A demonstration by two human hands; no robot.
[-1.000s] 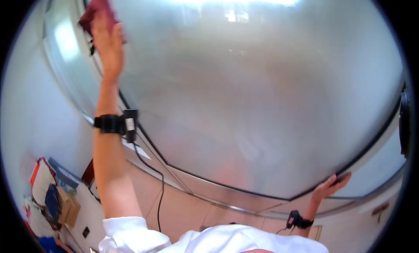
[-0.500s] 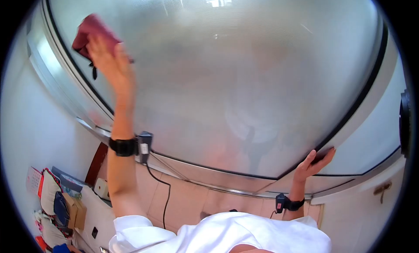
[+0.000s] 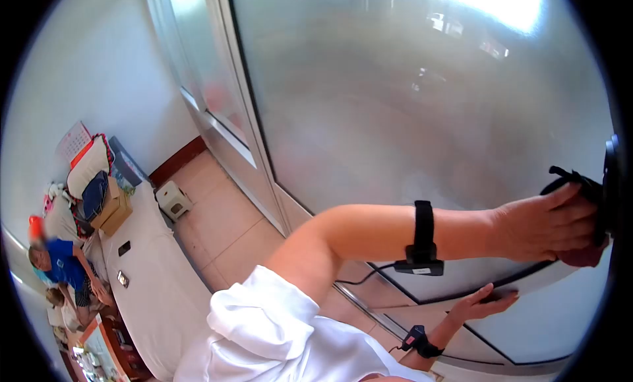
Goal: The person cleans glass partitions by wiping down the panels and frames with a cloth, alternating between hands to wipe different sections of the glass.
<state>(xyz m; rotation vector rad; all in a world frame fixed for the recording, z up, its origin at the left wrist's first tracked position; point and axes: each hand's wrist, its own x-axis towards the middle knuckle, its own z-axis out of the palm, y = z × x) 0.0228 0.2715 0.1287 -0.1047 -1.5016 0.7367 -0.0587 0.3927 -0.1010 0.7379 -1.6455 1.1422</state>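
My left hand (image 3: 544,227) reaches across to the far right of the frosted glass panel (image 3: 395,131). It presses on a maroon cloth (image 3: 585,255), which shows below the fingers; dark straps stick out above the hand. Lower down, my right hand (image 3: 481,305) is at the panel's bottom edge with thumb and fingers spread, its palm partly in shadow. Black bands with small boxes are on both wrists, and a cable runs from the left one.
A bed (image 3: 158,276) on the left bears a phone (image 3: 124,249), a cardboard box (image 3: 113,214) and cushions. Beyond it sits a person in a blue top (image 3: 66,262), near another person's head. A small stool (image 3: 173,200) stands on the tiled floor. Low left is a glass-topped table.
My left hand has swept with the cloth from the panel's upper left to its far right. The view has turned, bringing more of the bed and the people into sight.
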